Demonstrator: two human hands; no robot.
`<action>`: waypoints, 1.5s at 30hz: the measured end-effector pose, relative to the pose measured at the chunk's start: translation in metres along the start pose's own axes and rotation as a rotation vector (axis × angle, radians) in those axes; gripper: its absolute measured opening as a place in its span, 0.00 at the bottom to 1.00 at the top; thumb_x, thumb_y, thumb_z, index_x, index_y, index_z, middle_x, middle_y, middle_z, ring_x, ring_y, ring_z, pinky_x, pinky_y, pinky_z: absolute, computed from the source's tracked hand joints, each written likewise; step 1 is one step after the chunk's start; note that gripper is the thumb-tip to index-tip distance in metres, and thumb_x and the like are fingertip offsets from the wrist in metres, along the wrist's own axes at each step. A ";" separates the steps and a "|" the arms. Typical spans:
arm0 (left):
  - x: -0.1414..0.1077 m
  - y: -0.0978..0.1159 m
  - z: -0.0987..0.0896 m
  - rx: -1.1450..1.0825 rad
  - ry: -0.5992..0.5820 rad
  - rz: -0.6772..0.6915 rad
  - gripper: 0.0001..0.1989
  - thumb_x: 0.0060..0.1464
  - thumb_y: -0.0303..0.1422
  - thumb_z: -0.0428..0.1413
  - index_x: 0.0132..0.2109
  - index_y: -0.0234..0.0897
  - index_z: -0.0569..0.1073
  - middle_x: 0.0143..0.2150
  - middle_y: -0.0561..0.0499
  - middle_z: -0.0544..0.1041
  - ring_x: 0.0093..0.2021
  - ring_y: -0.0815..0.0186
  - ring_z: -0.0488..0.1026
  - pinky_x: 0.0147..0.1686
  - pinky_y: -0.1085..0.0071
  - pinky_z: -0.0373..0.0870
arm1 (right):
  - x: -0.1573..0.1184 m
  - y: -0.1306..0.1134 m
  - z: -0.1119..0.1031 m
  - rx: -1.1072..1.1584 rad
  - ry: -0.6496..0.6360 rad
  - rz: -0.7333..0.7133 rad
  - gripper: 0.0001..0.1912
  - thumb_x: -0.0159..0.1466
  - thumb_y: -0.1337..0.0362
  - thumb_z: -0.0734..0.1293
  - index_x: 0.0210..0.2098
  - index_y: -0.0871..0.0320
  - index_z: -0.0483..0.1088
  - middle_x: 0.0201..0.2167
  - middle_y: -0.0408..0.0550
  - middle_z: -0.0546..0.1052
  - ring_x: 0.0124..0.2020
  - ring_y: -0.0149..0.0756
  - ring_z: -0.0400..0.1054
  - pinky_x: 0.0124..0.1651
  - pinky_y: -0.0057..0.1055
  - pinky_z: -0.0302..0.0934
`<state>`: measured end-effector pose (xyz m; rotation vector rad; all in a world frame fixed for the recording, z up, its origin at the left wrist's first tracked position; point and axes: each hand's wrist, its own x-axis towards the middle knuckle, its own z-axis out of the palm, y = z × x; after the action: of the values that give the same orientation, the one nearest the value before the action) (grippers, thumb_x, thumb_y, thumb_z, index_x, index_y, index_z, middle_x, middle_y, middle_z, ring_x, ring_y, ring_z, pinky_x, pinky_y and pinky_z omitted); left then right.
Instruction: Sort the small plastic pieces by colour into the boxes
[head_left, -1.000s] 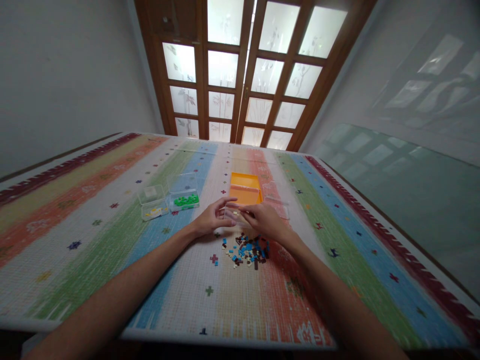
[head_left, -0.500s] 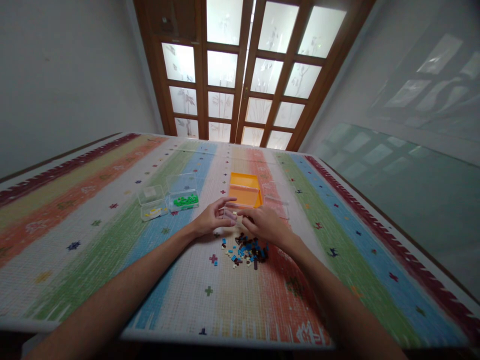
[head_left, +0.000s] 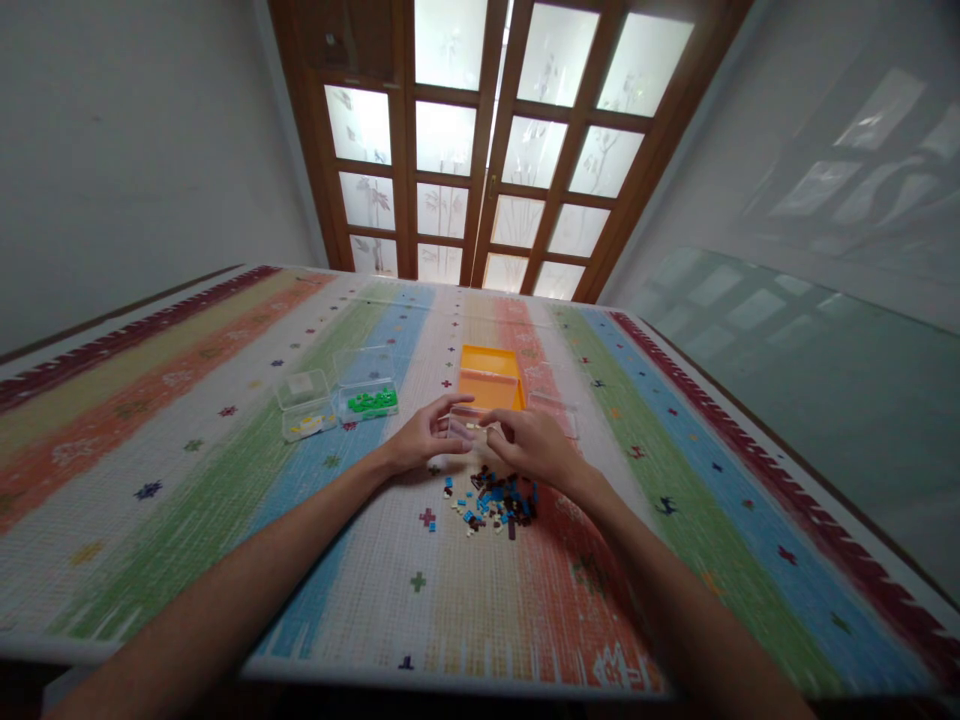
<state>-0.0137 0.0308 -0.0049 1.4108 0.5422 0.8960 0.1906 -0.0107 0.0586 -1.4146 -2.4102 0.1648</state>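
Striped tablecloth covers the table surface, with wooden glazed doors standing beyond its far edge. Landmark for all positions: the orange plastic case, open on the cloth. Directly on its near side sits a small clear plastic box containing a few cream pieces. The left hand, at the near-left of the case, grips the left end of this box; its thumb and fingers are parted in a curve, with the box between them. The right hand, at the near-right of the case, is held over the right end of the box. Its thumb and index finger are bent close together; whether a piece is pinched between them cannot be told. Nearer the wearer than the case lies a loose pile of blue, dark brown and cream toy bricks. Left of the case, two open hinged clear boxes rest side by side: the green-piece box and, farther left, the yellow-and-white-piece box. Just right of the case lies a clear plastic container, partly hidden by the right hand.
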 end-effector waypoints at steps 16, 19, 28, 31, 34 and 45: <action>0.000 -0.002 -0.002 0.049 0.017 0.006 0.35 0.44 0.28 0.69 0.59 0.39 0.66 0.55 0.41 0.72 0.41 0.66 0.75 0.48 0.61 0.70 | -0.014 -0.037 0.014 -0.024 -0.377 -0.393 0.07 0.62 0.68 0.67 0.35 0.59 0.78 0.32 0.49 0.79 0.30 0.34 0.68 0.33 0.29 0.52; 0.000 -0.002 -0.002 0.048 0.020 -0.002 0.36 0.43 0.28 0.69 0.60 0.39 0.66 0.56 0.42 0.72 0.41 0.66 0.76 0.49 0.61 0.69 | -0.014 -0.037 0.015 -0.060 -0.363 -0.375 0.08 0.63 0.68 0.66 0.35 0.61 0.78 0.33 0.52 0.79 0.31 0.35 0.68 0.32 0.30 0.52; 0.000 -0.002 -0.002 0.041 0.008 0.000 0.36 0.44 0.28 0.68 0.60 0.39 0.66 0.56 0.41 0.72 0.42 0.66 0.75 0.48 0.62 0.70 | -0.014 -0.040 0.015 -0.016 -0.381 -0.405 0.07 0.63 0.69 0.67 0.37 0.59 0.79 0.32 0.48 0.78 0.31 0.33 0.66 0.33 0.28 0.52; 0.000 -0.001 -0.002 0.040 0.015 -0.004 0.36 0.43 0.28 0.69 0.60 0.39 0.66 0.56 0.41 0.71 0.41 0.66 0.75 0.48 0.62 0.69 | -0.013 -0.038 0.015 0.001 -0.350 -0.403 0.07 0.65 0.68 0.66 0.35 0.59 0.78 0.30 0.48 0.77 0.29 0.32 0.65 0.33 0.28 0.51; -0.001 0.000 -0.001 0.031 0.015 -0.003 0.35 0.44 0.29 0.69 0.59 0.39 0.66 0.55 0.42 0.72 0.43 0.65 0.75 0.50 0.61 0.69 | -0.011 -0.033 0.008 0.062 -0.254 -0.369 0.07 0.65 0.68 0.64 0.37 0.59 0.76 0.28 0.45 0.76 0.28 0.31 0.64 0.32 0.28 0.51; 0.000 0.000 0.001 -0.007 -0.007 0.011 0.34 0.44 0.27 0.69 0.58 0.39 0.67 0.55 0.41 0.73 0.42 0.66 0.75 0.50 0.57 0.70 | 0.007 0.003 0.005 0.099 -0.033 -0.028 0.09 0.66 0.66 0.64 0.38 0.60 0.77 0.20 0.40 0.71 0.21 0.27 0.59 0.29 0.26 0.45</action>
<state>-0.0133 0.0303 -0.0046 1.4115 0.5261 0.9002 0.1881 -0.0032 0.0542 -1.3440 -2.4110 0.2989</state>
